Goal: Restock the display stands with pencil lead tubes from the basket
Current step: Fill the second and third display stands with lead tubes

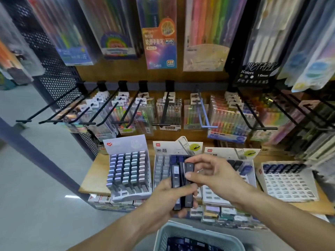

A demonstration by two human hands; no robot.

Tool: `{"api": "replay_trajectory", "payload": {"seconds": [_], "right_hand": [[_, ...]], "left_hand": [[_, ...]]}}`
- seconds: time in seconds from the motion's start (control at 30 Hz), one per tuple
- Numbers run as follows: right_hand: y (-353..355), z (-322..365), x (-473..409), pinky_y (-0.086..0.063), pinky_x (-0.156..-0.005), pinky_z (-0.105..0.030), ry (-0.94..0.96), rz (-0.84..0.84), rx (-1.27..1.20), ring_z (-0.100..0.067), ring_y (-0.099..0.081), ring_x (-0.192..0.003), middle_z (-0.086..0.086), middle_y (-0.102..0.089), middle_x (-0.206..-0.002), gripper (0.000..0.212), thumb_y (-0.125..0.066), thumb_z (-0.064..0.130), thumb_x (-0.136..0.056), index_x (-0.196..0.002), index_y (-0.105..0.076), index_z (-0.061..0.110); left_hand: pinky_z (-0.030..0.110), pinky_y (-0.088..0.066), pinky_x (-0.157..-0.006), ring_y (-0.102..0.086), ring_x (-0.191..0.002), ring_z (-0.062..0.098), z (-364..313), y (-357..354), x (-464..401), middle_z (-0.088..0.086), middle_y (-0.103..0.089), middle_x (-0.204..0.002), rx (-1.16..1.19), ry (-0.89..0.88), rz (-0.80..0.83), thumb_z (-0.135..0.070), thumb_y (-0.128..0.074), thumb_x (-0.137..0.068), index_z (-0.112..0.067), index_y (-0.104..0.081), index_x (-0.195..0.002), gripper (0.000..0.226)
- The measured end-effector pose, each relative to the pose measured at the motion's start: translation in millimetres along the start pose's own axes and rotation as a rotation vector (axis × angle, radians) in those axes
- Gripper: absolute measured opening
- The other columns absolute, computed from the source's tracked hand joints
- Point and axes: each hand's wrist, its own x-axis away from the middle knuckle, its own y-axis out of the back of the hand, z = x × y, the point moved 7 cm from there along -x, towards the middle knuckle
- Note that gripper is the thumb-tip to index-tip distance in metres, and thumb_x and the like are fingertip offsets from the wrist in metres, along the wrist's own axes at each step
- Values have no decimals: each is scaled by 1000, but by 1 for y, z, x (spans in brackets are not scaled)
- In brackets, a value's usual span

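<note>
My left hand grips a small bundle of dark pencil lead tubes upright in front of the shelf. My right hand pinches the rightmost tube of that bundle near its top. Behind the hands stands a white display stand holding a few dark blue tubes at its back rows. A second stand sits to its right, and a third stand at far right has one row of dark tubes. The light blue basket with more tubes is at the bottom edge.
A full stand of grey-capped tubes is on the left of the wooden shelf. Black hooks with pen packs jut out above the stands. Boxed stock lies on the shelf below. A perforated black panel borders the left.
</note>
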Motion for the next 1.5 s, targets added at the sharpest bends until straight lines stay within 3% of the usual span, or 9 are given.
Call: {"api": "replay_trajectory", "payload": {"seconds": [0.17,0.4,0.57,0.7,0.77,0.87,1.0,1.33,1.5], "right_hand": [[0,5,-10,-61,-81,-37,-7,16,-84,-22,-69,-76,-10,-68,-87,30,-79,5,-83,-109,-74,19],[15,10,-18,-60,-75,-28,22,-62,-97,-17,-69,-75,-8,-70,-79,26,-72,2,-90,-112,-71,17],[19,7,-23,-60,-75,-33,49,-135,-33,-28,-72,-76,-7,-71,-78,27,-78,2,-84,-105,-72,19],[53,5,-37,-60,-76,-39,142,-400,135,-21,-74,-75,2,-70,-84,26,-80,8,-84,-95,-69,29],[59,1,-42,-58,-74,-28,189,-448,317,-9,-71,-71,9,-69,-88,24,-79,12,-85,-92,-67,31],[49,-13,-49,-51,-67,-14,250,-408,582,-1,-66,-70,15,-67,-84,22,-77,12,-85,-89,-65,30],[37,-35,-60,-57,-75,-32,284,-322,847,-4,-64,-75,15,-68,-89,22,-75,14,-85,-96,-66,31],[29,-59,-77,-51,-75,-24,277,-256,967,-2,-59,-78,14,-70,-94,21,-72,14,-86,-100,-69,28],[19,-64,-79,-55,-75,-32,268,-198,981,-8,-65,-83,13,-71,-96,21,-73,15,-85,-100,-71,29]], "left_hand": [[23,-35,-38,-72,-77,29,-8,5,1,16,-74,-97,31,-83,-54,-18,-76,-87,-8,-72,-108,23],[23,-40,-39,-75,-96,38,-3,19,-7,24,-74,-109,114,-47,-133,-11,-74,-88,-5,-56,-114,32],[35,-47,-57,-75,-99,35,3,26,-17,18,-77,-108,63,-34,-144,-14,-75,-89,-3,-56,-115,34],[26,-46,-46,-76,-87,27,13,41,-24,13,-78,-100,46,26,-243,-20,-73,-93,-3,-61,-117,32],[28,-46,-45,-70,-74,28,18,45,-28,18,-76,-92,126,63,-262,-15,-69,-96,-1,-59,-115,26],[29,-44,-44,-63,-65,28,21,42,-35,20,-68,-83,214,90,-228,-6,-56,-97,-2,-59,-112,15],[29,-43,-45,-61,-61,28,24,38,-43,17,-65,-77,258,101,-210,-2,-48,-97,-2,-59,-112,19],[33,-52,-52,-73,-81,32,28,28,-49,20,-74,-94,289,109,-143,-9,-61,-99,-6,-58,-125,26],[31,-47,-53,-75,-87,34,29,30,-50,21,-74,-99,328,122,-131,-9,-60,-100,-9,-59,-126,26]]}}
